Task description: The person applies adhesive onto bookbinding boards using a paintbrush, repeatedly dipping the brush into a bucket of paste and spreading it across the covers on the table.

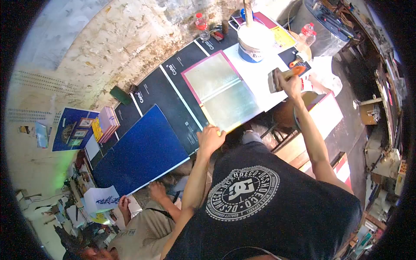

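"One long worktable, what covers it?"
"Black sheets (172,87) with white stripes and "Carta" lettering, running beside a stained, rough plaster wall (108,41)."
"And on them?"
"A plain dark-blue board (143,151), and nearer the middle a pale rectangular panel (225,89) with pink and yellow edges, partly over a white sheet (264,82)."
"The hands?"
"The left hand (211,138) has half-bent fingers on the panel's yellow edge; I cannot tell whether it pinches it. The right hand (291,83) is closed around a wide brush with an orange handle (277,80), above the white sheet."
"Who else is there?"
"A co-worker in a tan shirt (141,229), beside the blue board."
"Containers?"
"A white bucket with a blue base (255,43) stands past the panel, a pale stick (248,13) upright in it; its contents are unclear. Clear plastic bottles with red caps (202,28) stand near the wall and by a large grey drum (323,26)."
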### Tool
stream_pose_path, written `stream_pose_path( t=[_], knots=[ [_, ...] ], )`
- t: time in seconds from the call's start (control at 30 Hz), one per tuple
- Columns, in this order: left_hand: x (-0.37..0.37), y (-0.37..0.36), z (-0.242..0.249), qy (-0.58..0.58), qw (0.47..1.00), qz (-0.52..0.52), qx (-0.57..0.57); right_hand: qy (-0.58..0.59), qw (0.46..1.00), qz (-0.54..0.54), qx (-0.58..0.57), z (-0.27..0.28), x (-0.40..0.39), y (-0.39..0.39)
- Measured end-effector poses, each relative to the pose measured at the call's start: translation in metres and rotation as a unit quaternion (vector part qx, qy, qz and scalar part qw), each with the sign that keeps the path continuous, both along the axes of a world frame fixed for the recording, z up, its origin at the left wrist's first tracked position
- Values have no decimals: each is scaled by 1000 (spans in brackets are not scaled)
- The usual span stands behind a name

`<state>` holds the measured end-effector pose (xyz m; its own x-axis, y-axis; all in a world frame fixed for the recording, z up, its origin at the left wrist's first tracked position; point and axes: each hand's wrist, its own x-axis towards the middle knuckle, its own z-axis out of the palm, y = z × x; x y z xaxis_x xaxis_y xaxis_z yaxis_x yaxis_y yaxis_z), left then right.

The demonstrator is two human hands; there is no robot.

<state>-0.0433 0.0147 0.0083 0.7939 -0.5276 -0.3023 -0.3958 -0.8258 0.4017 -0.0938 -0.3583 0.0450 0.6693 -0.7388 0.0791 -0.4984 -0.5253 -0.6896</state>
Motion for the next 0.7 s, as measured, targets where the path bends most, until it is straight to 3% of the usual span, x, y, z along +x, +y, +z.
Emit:
stream_pose_path(
  t=[0.07,0.1,0.13,0.17,0.2,0.23,0.3,0.37,0.43,0.47,0.53,0.57,0.6,0.63,0.7],
  knots=[
    [22,-7,-2,-37,997,59,-29,-140,989,32,-31,-7,24,-6],
    [33,-13,1,-75,994,51,-53,-170,983,64,41,-32,45,-1],
    [47,-22,4,-65,997,32,-26,-265,957,99,59,-36,67,31],
    [54,-31,7,-53,999,14,3,-287,944,116,116,-27,87,70],
    [54,-39,7,-27,998,12,54,-182,970,81,142,-59,113,101],
    [55,-49,7,-8,995,11,103,-112,984,103,89,-31,129,133],
    [54,-60,17,-13,995,17,101,-69,972,204,90,-45,141,172],
    [58,-63,17,56,989,35,135,18,964,246,96,-64,141,147],
    [59,-70,16,43,987,47,147,96,957,271,47,-56,141,85],
    [55,-70,16,40,986,59,152,16,959,264,104,-98,148,50],
    [51,-69,14,41,985,79,150,104,957,237,130,-50,147,-10],
    [53,-73,13,38,985,89,146,23,953,298,47,-54,152,-35],
    [57,-77,16,43,983,100,145,-64,939,310,-135,-33,161,-39],
    [54,-78,21,53,982,106,148,1,946,323,-31,-29,179,-45],
    [51,-85,22,64,979,121,151,-127,888,441,19,-20,215,-34]
  ],
)
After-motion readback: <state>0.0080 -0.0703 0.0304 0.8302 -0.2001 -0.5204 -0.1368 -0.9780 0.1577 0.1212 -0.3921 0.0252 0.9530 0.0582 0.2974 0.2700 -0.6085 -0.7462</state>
